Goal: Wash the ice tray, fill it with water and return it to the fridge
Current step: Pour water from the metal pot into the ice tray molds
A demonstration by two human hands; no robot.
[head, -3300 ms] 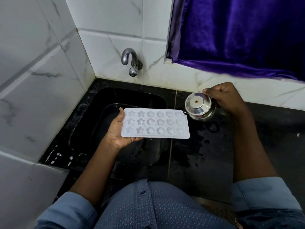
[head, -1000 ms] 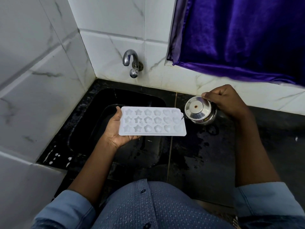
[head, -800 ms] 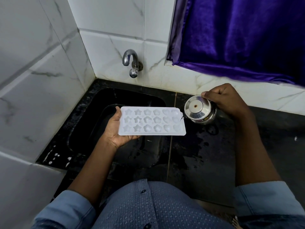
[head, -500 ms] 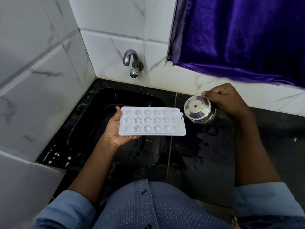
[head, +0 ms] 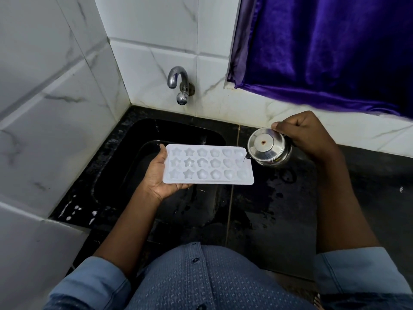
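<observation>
Head view: left hand [head: 156, 175] grasps the white plastic ice tray [head: 207, 164] by its left end, level above the black stone sink [head: 143, 135]. Right hand [head: 306, 133] grips the lidded steel kettle [head: 266, 145] — spout at the tray's right edge. Kettle print unreadable.

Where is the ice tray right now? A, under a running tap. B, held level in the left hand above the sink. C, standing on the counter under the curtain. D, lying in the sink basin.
B: the left hand grips the ice tray by its left end, level above the black sink, with the right hand tipping a steel kettle at its right edge.
</observation>
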